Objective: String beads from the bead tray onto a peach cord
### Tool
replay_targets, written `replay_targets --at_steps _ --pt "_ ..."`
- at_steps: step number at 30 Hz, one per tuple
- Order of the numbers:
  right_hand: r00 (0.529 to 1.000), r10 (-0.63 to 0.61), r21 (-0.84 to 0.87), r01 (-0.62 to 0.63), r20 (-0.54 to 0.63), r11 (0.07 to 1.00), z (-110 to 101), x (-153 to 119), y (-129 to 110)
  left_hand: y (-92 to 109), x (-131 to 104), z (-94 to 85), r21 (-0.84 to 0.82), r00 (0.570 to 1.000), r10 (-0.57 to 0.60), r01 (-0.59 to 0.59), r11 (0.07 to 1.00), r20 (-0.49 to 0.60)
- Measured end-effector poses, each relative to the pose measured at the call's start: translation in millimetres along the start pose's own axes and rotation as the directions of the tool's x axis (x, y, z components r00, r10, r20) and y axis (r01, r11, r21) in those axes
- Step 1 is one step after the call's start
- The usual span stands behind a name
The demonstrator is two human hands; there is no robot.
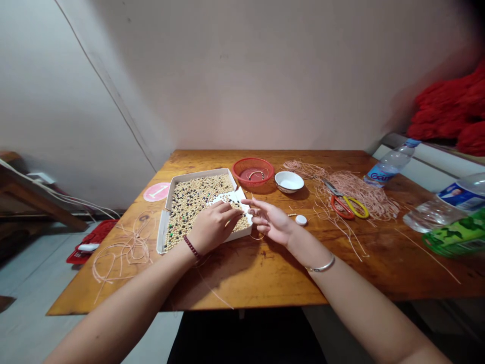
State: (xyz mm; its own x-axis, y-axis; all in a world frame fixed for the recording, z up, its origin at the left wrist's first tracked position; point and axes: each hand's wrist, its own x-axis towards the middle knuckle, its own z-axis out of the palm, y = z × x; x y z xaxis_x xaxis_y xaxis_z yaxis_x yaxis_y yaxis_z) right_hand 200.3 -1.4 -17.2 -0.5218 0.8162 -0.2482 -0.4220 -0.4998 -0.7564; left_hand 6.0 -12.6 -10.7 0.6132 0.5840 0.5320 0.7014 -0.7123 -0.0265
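Over the front right corner of a shallow white box (162, 230) of small beads (197, 194), my two hands come close together. My left hand (214, 225) is closed in a pinch, with what looks like a small dark bead and cord at its fingertips. Facing it, my right hand (275, 221) has its fingers curled and partly apart, with a thin pale cord (259, 236) among them and looping below. Most beads are cream, mixed with black and a few green ones. The exact grip on the cord is too small to make out.
Behind the box stand a red basket (253, 161) with a beaded strand and a white bowl (289, 180). To the right lie scissors (344, 201), tangled pink cord (373, 199), a white cap (301, 220) and bottles (390, 164). Loose cord (125, 253) lies left, near a pink disc (156, 192).
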Motion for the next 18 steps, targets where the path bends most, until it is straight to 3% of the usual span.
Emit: replay_targets --at_steps 7,10,14,18 --pt "1.000 -0.004 -0.009 0.004 -0.019 1.000 1.7 -0.6 -0.4 -0.5 0.6 0.2 0.065 1.000 0.020 -0.019 0.998 -0.016" --pt "0.992 -0.098 -0.054 0.093 -0.085 0.994 1.8 0.3 -0.1 -3.8 0.7 0.6 0.073 1.000 -0.011 0.012 0.997 -0.012" --pt "0.944 -0.255 -0.146 0.228 -0.211 0.963 1.9 2.5 0.6 -8.1 1.3 -0.8 0.126 0.999 -0.028 0.025 0.992 0.022" --pt "0.929 -0.294 -0.056 0.289 -0.224 0.956 0.0 4.3 -0.9 -10.1 1.8 -2.2 0.142 0.999 -0.026 0.022 0.990 0.030"
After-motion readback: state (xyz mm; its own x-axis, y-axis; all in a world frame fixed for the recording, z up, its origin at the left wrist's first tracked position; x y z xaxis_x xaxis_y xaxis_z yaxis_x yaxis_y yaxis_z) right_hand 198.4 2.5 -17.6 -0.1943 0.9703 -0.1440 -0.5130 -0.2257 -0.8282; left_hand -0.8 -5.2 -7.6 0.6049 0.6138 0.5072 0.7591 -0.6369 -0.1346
